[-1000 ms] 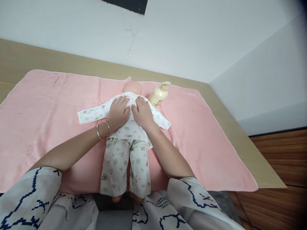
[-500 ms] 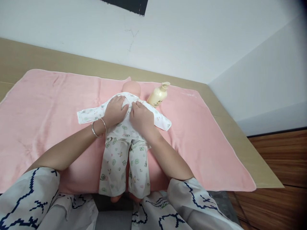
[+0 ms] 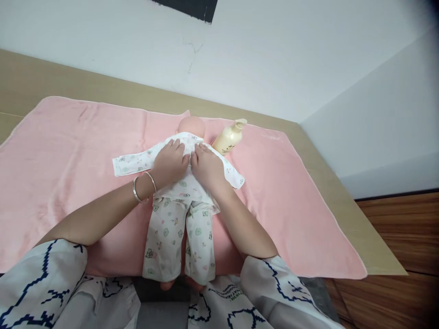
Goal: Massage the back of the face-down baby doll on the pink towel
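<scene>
A baby doll [image 3: 192, 126] in white printed pyjamas lies on a pink blanket, its head at the far end and its feet toward me. The pyjama top [image 3: 185, 188] covers its torso, with both sleeves spread out sideways; the trousers [image 3: 166, 237] cover its legs. My left hand [image 3: 170, 160], with bangles at the wrist, lies flat on the left upper part of the torso. Beside it my right hand [image 3: 208, 167] rests flat on the right upper part. The fingers of both point toward the doll's head, and the thumbs are close together.
The pink blanket [image 3: 291, 205] is spread over a light wooden table [image 3: 329, 183]. A cream pump bottle [image 3: 229, 138] leans at a tilt just right of the doll's head. A white wall [image 3: 137, 50] stands behind, and brown wooden panels [image 3: 404, 228] are at the right.
Both hands have shifted slightly on the doll's upper torso, and the left thumb now sits nearer the right hand. The whole view has moved a little.
</scene>
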A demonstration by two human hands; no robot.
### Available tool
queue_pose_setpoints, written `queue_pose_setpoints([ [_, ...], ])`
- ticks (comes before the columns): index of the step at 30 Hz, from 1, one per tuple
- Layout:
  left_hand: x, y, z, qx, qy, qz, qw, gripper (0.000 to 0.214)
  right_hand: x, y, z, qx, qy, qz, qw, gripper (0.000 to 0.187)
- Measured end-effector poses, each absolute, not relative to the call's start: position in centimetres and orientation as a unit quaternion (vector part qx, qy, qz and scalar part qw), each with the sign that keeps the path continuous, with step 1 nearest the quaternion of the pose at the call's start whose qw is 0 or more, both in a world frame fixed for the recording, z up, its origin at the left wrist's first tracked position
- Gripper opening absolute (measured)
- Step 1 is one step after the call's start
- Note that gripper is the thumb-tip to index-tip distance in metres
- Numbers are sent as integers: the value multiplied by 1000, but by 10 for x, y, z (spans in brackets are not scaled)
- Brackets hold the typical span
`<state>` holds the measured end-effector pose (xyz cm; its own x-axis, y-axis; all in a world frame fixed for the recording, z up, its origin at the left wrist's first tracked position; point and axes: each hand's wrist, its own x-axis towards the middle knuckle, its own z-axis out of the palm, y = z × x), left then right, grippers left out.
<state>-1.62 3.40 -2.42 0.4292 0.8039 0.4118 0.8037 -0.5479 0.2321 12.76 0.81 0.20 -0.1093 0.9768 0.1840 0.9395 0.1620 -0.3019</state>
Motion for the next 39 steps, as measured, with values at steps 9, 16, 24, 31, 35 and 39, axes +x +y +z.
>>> queue_pose_setpoints([
  [9,-19,35,-23,831,498,245,-14,39,141,20,-4,-642,-734,102,197,50],
  [16,-6,13,-33,833,475,282,-22,42,146,32,-15,-645,-730,109,198,55],
  [24,-15,47,-32,827,493,262,59,38,114,-5,-2,-648,-748,-16,141,48],
  [31,-11,49,-60,775,501,373,99,45,132,17,-10,-646,-738,65,185,54],
  [35,-13,49,-62,767,488,402,110,44,148,26,-9,-656,-698,101,269,63],
  [39,-15,49,-62,766,484,408,113,44,142,19,-6,-644,-694,74,313,64],
])
